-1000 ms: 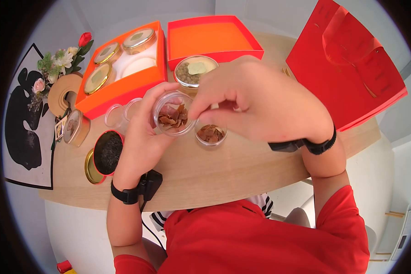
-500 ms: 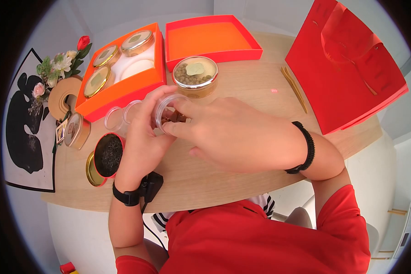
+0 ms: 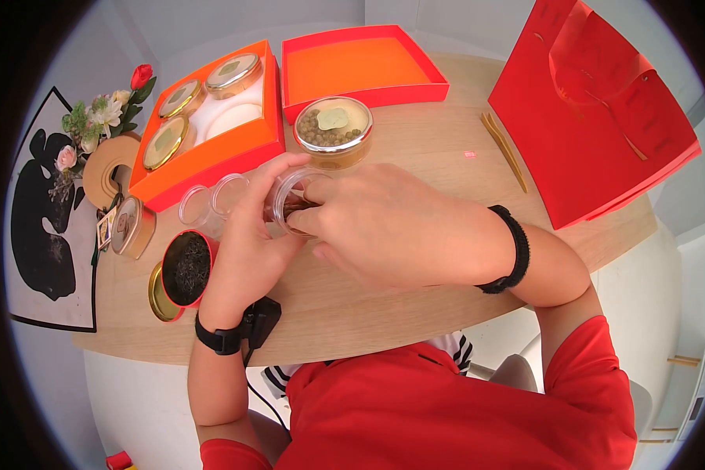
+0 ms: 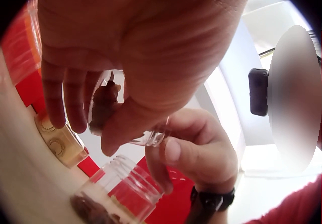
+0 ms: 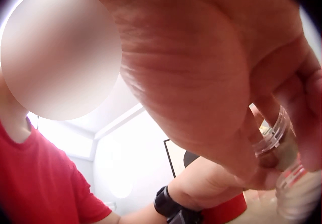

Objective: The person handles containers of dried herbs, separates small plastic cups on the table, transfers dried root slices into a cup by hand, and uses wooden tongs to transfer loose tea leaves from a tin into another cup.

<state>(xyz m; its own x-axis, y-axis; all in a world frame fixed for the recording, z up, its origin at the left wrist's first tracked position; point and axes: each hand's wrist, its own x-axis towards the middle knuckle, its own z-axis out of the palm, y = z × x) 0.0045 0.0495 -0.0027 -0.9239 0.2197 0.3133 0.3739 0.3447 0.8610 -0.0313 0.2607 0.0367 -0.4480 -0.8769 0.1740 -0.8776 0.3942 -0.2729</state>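
My left hand [image 3: 258,258] holds a small clear jar [image 3: 279,205], tilted, with brown dried peel pieces [image 4: 104,103] inside. From the right, my right hand [image 3: 407,223] reaches over the jar, with fingertips in its mouth at the peel. The thumb [image 4: 173,151] shows close to the rim in the left wrist view. I cannot tell whether these fingers pinch a piece. Below the hands stands a second clear jar [image 4: 133,184], also with brown pieces at its bottom; the right hand hides it in the head view.
Left of the hands are two clear jars [image 3: 196,205], a red canister of dark leaves [image 3: 188,269] and its gold lid [image 3: 163,294]. Behind stand an orange box of jars [image 3: 204,168], its lid [image 3: 360,66] and a bead-filled jar [image 3: 333,145]. Wooden tweezers [image 3: 505,153] lie near a red bag [image 3: 595,133].
My right hand came back left from above the second jar, and its fingers went into the mouth of the held jar. The left hand keeps its hold, almost still.
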